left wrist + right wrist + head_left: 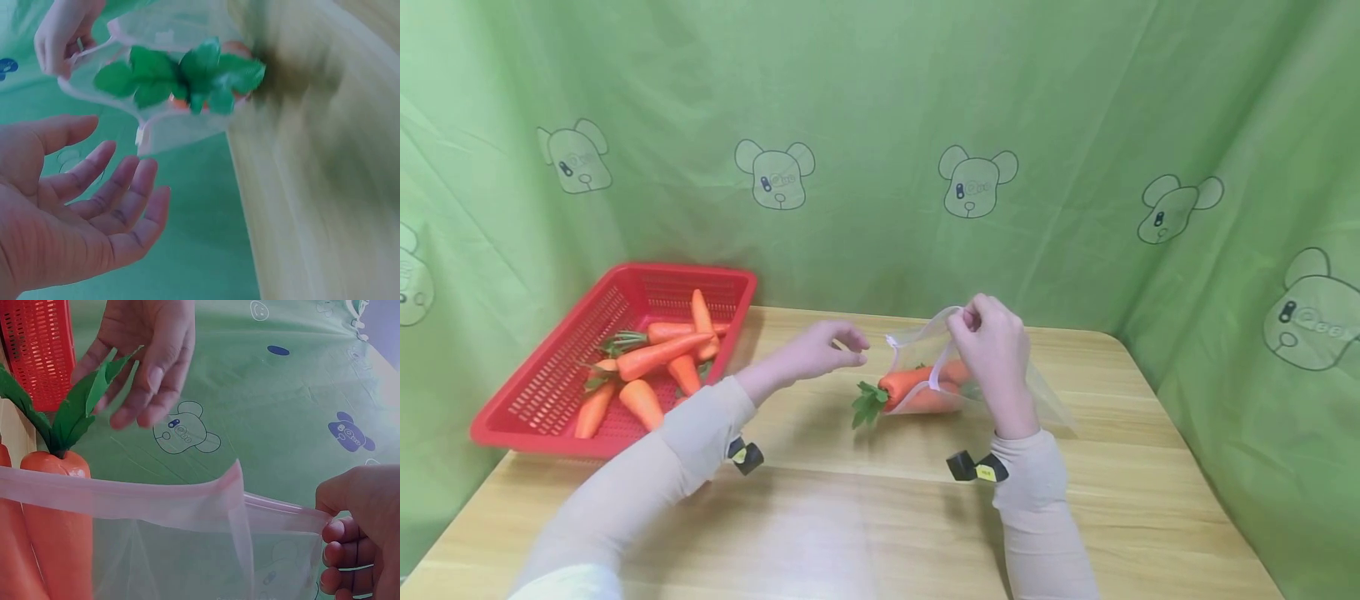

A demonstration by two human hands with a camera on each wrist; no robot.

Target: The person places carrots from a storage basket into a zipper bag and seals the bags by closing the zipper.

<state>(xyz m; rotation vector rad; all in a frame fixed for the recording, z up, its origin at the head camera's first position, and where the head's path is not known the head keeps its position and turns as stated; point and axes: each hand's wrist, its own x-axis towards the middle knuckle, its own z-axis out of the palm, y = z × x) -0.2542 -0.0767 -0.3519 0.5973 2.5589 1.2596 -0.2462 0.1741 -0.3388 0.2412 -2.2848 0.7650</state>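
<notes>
My right hand [996, 350] pinches the upper rim of a clear zip bag [169, 550] with a pale pink edge, and the bag's mouth gapes toward the left. Inside the bag lie orange carrots [57, 531], their green leaves [212, 75] poking out of the mouth. My left hand [816, 350] hovers just left of the mouth, fingers loosely bent, nothing in it. In the left wrist view its palm [56, 237] faces up beside the bag's edge.
At the left of the wooden table [820, 517] stands a red slotted basket [535, 392] holding several more carrots [662, 354]. A green curtain [880, 100] printed with bear heads hangs behind the table and along both sides.
</notes>
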